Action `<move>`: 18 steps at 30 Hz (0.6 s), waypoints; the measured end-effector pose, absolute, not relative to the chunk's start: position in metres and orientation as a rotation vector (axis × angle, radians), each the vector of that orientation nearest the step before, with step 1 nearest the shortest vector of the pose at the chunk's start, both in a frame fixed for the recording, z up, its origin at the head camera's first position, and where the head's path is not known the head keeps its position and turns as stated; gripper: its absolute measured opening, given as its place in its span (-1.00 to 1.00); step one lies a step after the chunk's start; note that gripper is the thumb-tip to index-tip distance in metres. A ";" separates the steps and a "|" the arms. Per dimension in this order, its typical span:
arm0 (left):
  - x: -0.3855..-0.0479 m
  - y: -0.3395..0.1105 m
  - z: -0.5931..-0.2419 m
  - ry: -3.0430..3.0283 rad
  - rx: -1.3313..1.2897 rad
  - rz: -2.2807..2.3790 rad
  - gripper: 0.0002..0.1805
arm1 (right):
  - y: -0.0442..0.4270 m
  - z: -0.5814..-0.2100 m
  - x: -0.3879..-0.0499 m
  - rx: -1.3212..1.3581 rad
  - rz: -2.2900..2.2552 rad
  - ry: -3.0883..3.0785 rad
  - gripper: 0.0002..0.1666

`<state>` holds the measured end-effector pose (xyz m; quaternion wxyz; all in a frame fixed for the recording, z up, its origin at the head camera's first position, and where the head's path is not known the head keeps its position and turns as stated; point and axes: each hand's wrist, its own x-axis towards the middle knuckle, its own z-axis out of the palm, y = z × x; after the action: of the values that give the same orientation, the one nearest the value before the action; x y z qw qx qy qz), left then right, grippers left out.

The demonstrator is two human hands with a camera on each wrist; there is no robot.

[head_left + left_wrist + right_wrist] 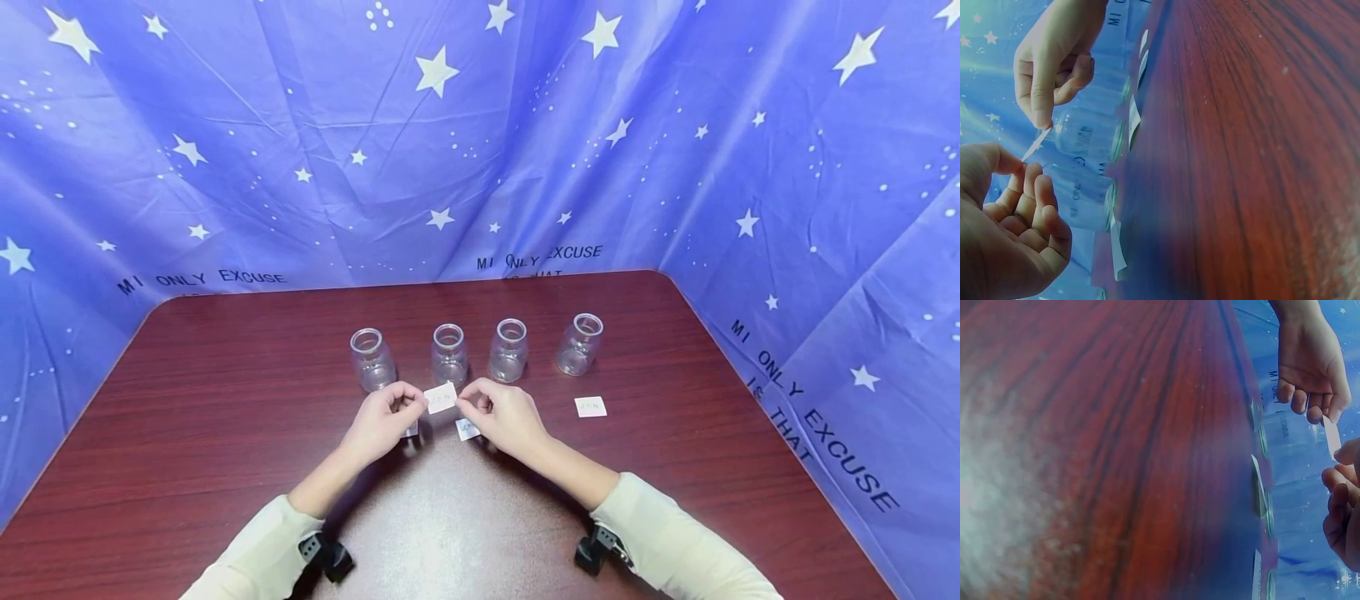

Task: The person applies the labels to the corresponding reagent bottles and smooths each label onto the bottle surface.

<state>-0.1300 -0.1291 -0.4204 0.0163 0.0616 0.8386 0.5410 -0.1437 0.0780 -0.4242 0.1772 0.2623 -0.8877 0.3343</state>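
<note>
So the small white rectangular paper label is held up off the dark red wood-grain worktop, right between the hands: left hand pinching its left end, right hand its right, neither really nearer. Long axis runs left-right, slightly askew. Second-from-left clear glass jar stands just beyond on the far side. Label's got faint writing, too small to read.

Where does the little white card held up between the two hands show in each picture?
Head: the white card, below centre, held by the left hand and right hand.
Left wrist: the white card, toward the left, about halfway down, nearly edge-on.
Right wrist: the white card, near the right edge, about halfway down.
Shared landmark: the blue starry curtain.
</note>
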 end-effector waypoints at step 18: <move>-0.131 -0.145 -0.419 2.647 0.170 1.684 -0.90 | 0.057 -0.415 -0.155 0.635 1.430 -2.627 -0.89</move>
<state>-0.1310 -0.1453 -0.4189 -0.0001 0.0542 0.8424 0.5361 -0.1549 0.0573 -0.4152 0.0422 0.2074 -0.8584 0.4673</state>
